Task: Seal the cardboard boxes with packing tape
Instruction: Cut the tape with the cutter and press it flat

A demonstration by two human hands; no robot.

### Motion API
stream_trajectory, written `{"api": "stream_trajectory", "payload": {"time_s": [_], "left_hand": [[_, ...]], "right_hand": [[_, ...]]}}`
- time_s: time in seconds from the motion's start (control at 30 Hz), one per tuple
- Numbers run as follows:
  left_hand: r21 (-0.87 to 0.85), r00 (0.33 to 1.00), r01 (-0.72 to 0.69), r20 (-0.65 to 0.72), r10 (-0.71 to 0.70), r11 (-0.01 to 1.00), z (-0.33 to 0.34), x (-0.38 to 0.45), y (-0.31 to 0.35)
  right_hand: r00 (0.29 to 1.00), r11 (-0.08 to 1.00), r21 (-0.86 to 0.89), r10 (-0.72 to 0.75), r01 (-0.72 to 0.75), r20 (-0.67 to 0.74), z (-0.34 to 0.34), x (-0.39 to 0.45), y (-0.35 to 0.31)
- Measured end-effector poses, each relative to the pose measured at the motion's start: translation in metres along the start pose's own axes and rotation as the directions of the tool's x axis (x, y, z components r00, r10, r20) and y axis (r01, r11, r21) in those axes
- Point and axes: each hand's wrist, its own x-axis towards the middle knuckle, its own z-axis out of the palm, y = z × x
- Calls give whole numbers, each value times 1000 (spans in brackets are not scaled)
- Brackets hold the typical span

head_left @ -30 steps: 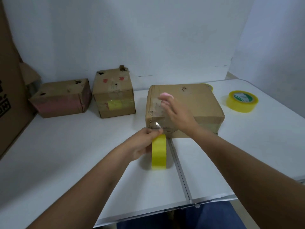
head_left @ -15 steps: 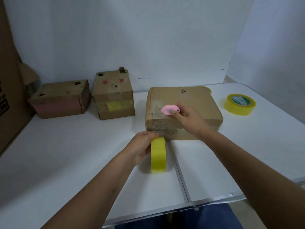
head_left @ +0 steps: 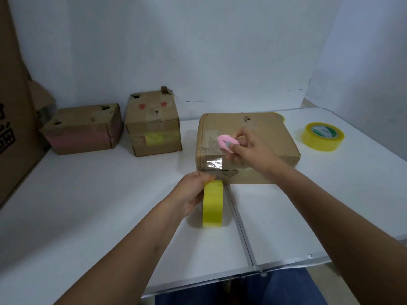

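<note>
**Tape roll at the box's near edge, cutter held over its top**

Nearest to us, low in the frame, we saw the white table [head_left: 88, 216], its metal seam running up the middle. Just left of that seam, at centre frame, our left hand [head_left: 189, 194] gripped a yellow tape roll [head_left: 212, 204] standing on edge on the table, fingers curled over its top. A clear, shiny strip of tape [head_left: 213, 162] ran up from the roll onto the front face of the large cardboard box [head_left: 275, 133] right behind it. Over that box's top, slightly right of centre, our right hand [head_left: 251, 150] pinched a small pink cutter [head_left: 226, 143] between thumb and fingertips; we could not tell whether it touched the cardboard.

Farther back, at the right of the frame, a second yellow tape roll [head_left: 322, 139] lay flat. At the left, well apart from the large box, a cube-shaped box [head_left: 154, 126] with a yellow patch stood just beside a low box [head_left: 83, 130] with a pink side. Tall cardboard [head_left: 13, 106] leaned at the far left edge.
</note>
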Motion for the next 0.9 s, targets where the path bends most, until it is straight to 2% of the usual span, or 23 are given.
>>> {"api": "stream_trajectory", "payload": {"time_s": [0.07, 0.13, 0.2, 0.3, 0.53, 0.67, 0.9], "left_hand": [[1, 1000, 2, -6, -2, 1000, 0, 0, 0], [-1, 1000, 6, -11, -6, 1000, 1, 0, 0], [-9, 1000, 9, -14, -9, 1000, 1, 0, -1], [-22, 1000, 9, -9, -9, 1000, 2, -1, -1], [-18, 999, 24, -20, -25, 1000, 2, -2, -3], [-17, 999, 24, -24, -24, 1000, 3, -1, -2], [-22, 999, 25, -24, -26, 999, 3, -2, -2]], "right_hand": [[999, 1000, 9, 21, -21, 38, -1, 2, 1], [998, 985, -168, -17, 27, 63, -2, 5, 3], [994, 912, -399, -68, 97, 88, -2, 6, 4], [979, 799, -568, -132, 199, 157, 2, 6, 5], [935, 698, -631, -173, 339, 311, 7, 5, 11], [935, 673, -659, -160, 337, 316, 8, 4, 12], [912, 607, -684, -217, 405, 347, 16, 1, 7]]}}
